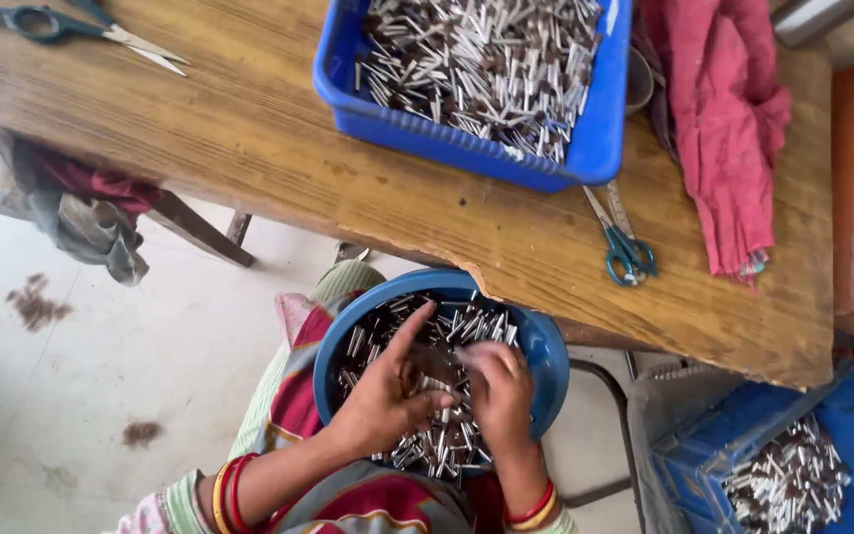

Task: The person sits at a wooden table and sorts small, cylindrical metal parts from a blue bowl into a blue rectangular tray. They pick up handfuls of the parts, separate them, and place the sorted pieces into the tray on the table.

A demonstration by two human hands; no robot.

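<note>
So both your hands are down in the round blue bowl [546, 346] on your lap, right on top of the heap of little silvery and brown sticks [437, 445]. Your left hand [387, 396] lies spread over the pile with the index finger pointing up toward the far rim, fingers loose, not clamped on anything I can make out. Your right hand [501, 391] is just beside it, almost touching, fingertips bunched at the sticks. Whether that grip is really pinching one or just resting on them, I can't tell, it's too small and blurry.

Room-wise, the bowl rim wraps close around both hands, with a bit more open pile on the far side of your grip than on the near side. The far rim tucks right under the chipped edge of the wooden counter [249, 148], so there's hardly any space going that way.

Past that edge on the counter: teal-handled scissors [630, 252] up and to the right of your right hand, a blue rectangular tray [600, 129] full of the same sticks beyond them, and a pink cloth [728, 129] draped further right. Another pair of scissors [71, 28] sits way off at the far left corner.

Down to the right of your right hand, well apart, a blue crate [733, 445] on the floor holds more sticks. To your left it's bare pale floor [101, 396], plenty open.
</note>
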